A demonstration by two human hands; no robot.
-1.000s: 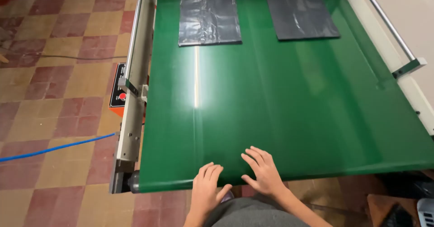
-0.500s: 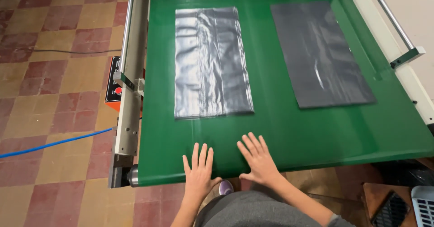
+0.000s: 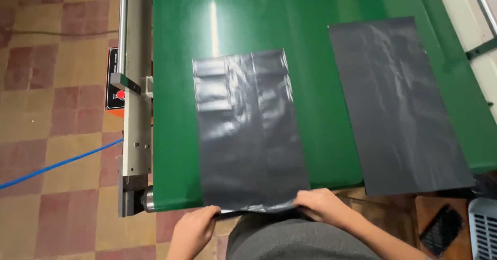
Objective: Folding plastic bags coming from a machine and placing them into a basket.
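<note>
A flat grey plastic bag [image 3: 248,130] lies on the green conveyor belt [image 3: 321,11], its near edge hanging over the belt's end. My left hand [image 3: 192,228] grips that edge at the left corner. My right hand [image 3: 322,206] pinches the same edge at the right corner. A second, darker grey bag [image 3: 398,104] lies flat to the right, its near end also past the belt's edge, untouched.
A metal side rail [image 3: 135,84] with an orange control box and red button [image 3: 120,95] runs along the belt's left. A blue cable [image 3: 57,161] crosses the tiled floor. A white frame [image 3: 481,27] borders the right side; a dark object [image 3: 440,229] and grey crate [image 3: 484,229] sit at bottom right.
Both bags have travelled toward me along the belt. My hands, resting flat on the belt's end before, have dropped to the edge and taken hold of the left bag.
</note>
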